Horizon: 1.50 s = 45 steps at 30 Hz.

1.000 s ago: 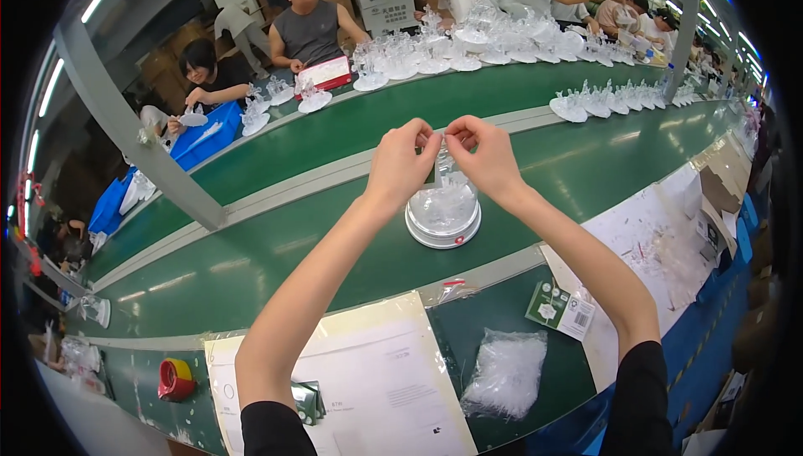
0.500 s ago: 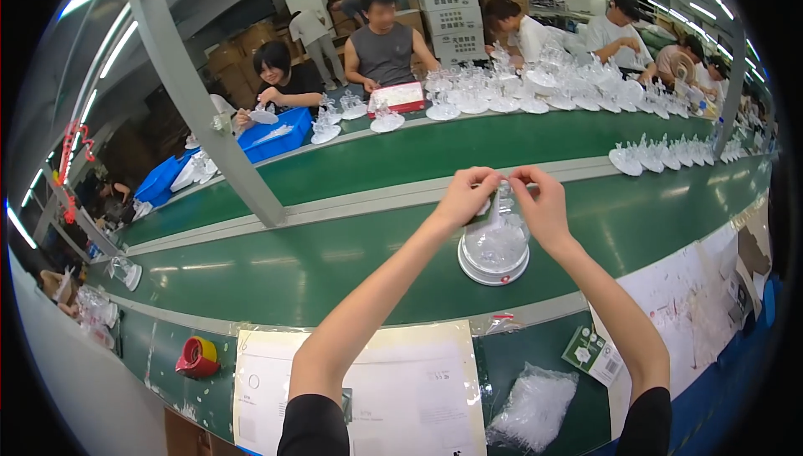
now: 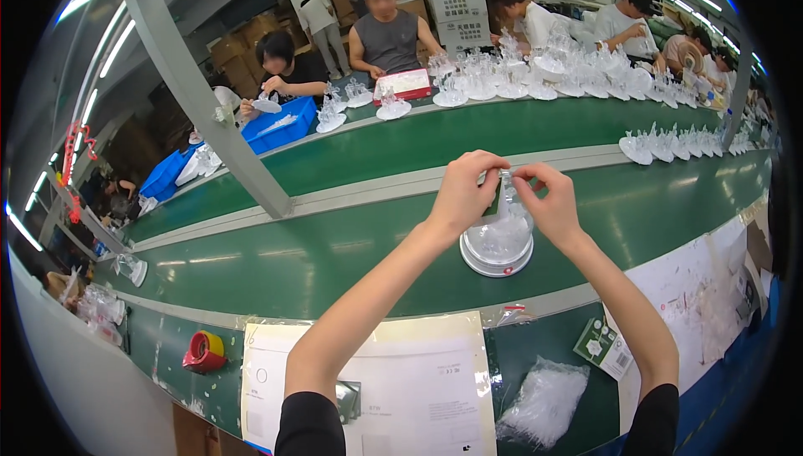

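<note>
A clear plastic ornament with a round white base stands on the green belt in front of me. Both hands meet at its narrow top. My left hand is closed, fingertips together, with a small green and white tag at its fingers, partly covered by them. On the other side, my right hand pinches thumb and forefinger close to the top. Whatever lies in that pinch is too small to make out. The fingers hide part of the ornament's upper end.
A bag of thin clear strips, a green and white card, paper-covered board and red-yellow tape roll lie on the near bench. Across the belt, people work behind rows of clear ornaments. A grey post rises at left.
My left hand has turned so its back faces up more, and the tag now shows upright beside its fingers. The right hand stays pinched near the top. The view has shifted slightly.
</note>
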### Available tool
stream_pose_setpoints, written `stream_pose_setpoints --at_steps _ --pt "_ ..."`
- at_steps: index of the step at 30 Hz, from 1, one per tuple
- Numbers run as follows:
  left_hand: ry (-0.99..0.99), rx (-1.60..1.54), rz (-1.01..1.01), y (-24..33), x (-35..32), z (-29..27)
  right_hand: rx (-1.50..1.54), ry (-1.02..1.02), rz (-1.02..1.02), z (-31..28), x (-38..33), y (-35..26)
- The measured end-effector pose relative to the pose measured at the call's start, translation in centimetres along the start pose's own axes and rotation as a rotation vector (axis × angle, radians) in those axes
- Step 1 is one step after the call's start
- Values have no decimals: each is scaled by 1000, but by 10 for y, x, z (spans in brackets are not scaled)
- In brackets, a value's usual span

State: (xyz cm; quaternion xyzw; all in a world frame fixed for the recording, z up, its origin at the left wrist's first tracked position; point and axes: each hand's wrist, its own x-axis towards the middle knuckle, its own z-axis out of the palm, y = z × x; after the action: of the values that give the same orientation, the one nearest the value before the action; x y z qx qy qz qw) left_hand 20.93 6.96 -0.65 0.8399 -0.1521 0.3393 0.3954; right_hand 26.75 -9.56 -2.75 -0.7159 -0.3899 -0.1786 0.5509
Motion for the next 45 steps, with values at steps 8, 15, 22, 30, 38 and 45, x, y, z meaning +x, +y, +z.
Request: stream_pose_setpoints --at_steps 8,15,22,30,38,45 --pt "-37 -93 -146 -5 -12 -12 118 -77 156 6 9 -1" --pt "-111 -258 -325 -18 -24 -14 148 -153 114 7 7 4" --pt "-150 -253 -328 -30 -28 -24 175 -199 108 14 14 6" --pt "-299 71 -161 -13 -13 -46 161 -283 94 13 15 3" --pt "-322 273 102 5 -2 -50 95 -293 -16 24 9 -2" --pt "-288 265 37 11 -5 -38 156 -213 -63 31 1 1"
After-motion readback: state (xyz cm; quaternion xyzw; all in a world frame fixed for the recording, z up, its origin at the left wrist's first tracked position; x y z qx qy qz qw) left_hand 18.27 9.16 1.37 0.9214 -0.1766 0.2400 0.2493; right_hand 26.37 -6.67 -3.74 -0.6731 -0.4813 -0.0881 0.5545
